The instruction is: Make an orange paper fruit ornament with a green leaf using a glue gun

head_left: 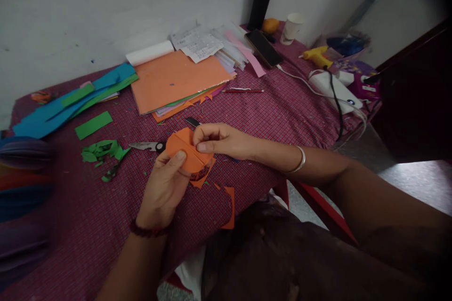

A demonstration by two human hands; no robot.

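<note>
An orange paper circle (181,143), creased with several folds, is held just above the table in both hands. My left hand (165,183) grips its lower left part, thumb on top. On its right side, my right hand (222,141) pinches the folded paper between thumb and fingers. Behind the circle lies a folding knife (146,146) with its blade pointing left; part of it is hidden by the paper. Orange paper offcuts (229,207) lie below and to the right of the hands. Crumpled green paper scraps (102,150) lie to the left.
A checked red cloth (247,113) covers the table. Orange sheets (180,80) are stacked at the back, beside blue paper strips (84,99). At the back right are a phone (263,48), a paper cup (292,28), a yellow glue gun (318,56) and a white power bank (335,91) with cables.
</note>
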